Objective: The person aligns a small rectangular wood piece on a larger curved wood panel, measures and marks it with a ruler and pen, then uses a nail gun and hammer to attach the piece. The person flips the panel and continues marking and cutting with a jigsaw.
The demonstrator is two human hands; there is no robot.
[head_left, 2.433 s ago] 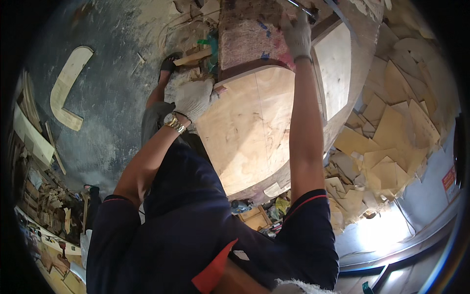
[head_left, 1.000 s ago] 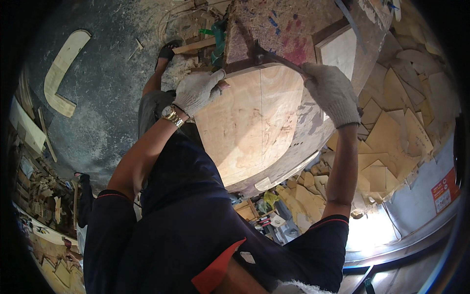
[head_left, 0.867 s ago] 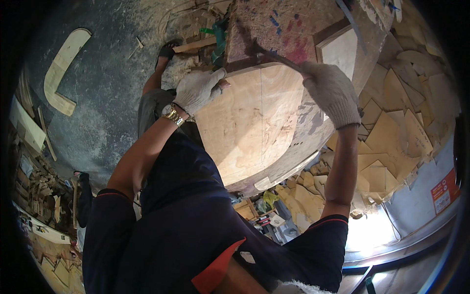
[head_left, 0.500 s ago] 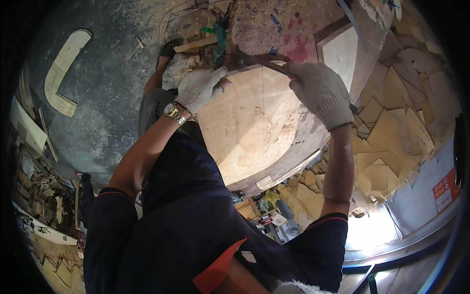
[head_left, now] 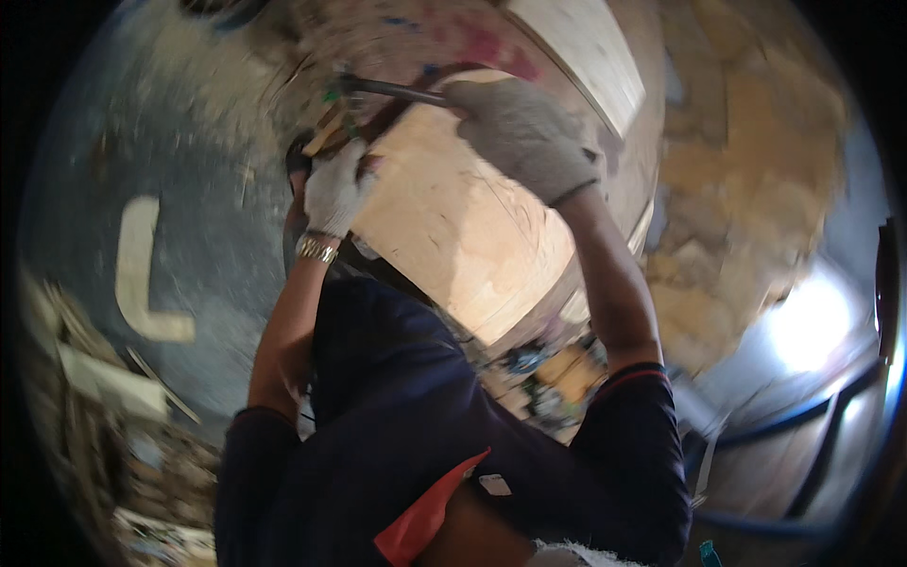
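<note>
My right hand, in a pale knitted glove, is wrapped round the dark handle of a hammer. The hammer's head points left, above the far left corner of a light plywood panel. By that corner is my gloved left hand, a gold-coloured watch on its wrist. Its fingers are drawn together at the panel's edge; blur hides what, if anything, is pinched in them. The panel lies on a stained worktable.
A pale L-shaped wooden piece lies on the grey floor at left. Scrap wood is heaped at lower left. Thin brown offcuts cover the right side. Another pale board rests on the worktable's far side.
The whole view has swung and blurred. The hammer and my right hand have shifted left relative to the panel, the hammer's head now over the corner by my left hand.
</note>
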